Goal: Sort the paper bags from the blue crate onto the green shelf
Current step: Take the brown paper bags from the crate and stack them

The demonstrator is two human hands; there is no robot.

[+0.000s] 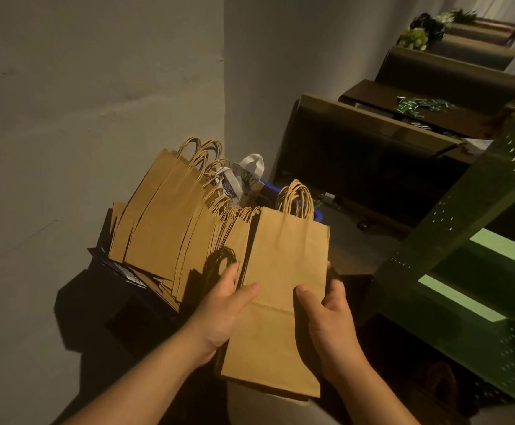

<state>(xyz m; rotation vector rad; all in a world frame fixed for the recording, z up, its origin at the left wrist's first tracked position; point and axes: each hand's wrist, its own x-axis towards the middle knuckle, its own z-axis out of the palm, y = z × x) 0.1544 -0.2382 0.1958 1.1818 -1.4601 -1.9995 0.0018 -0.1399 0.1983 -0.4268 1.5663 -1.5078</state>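
- Bags of brown kraft paper: a flat, folded paper bag with twisted paper handles at its top edge is held upright at the picture's centre, a crease running across its lower third; more bag edges show behind it, so it may be a small stack.
- Left hand holds the bag's left edge, thumb on the front face, fingers behind; its grip is closed on the bag.
- Right hand holds the right edge the same way, thumb on the front, fingers wrapped behind.
- At 10 o'clock from the held bag, a fanned bundle of brown paper bags stands leaning in the blue crate, of which only a bit of blue rim shows at 12 o'clock behind the held bag's handles.
- A white patterned bag pokes up behind the bundle.
- At 3 o'clock stands the green shelf, perforated uprights and pale green boards, well apart from the bag.
- At 1 o'clock, dark wooden furniture lines the wall.
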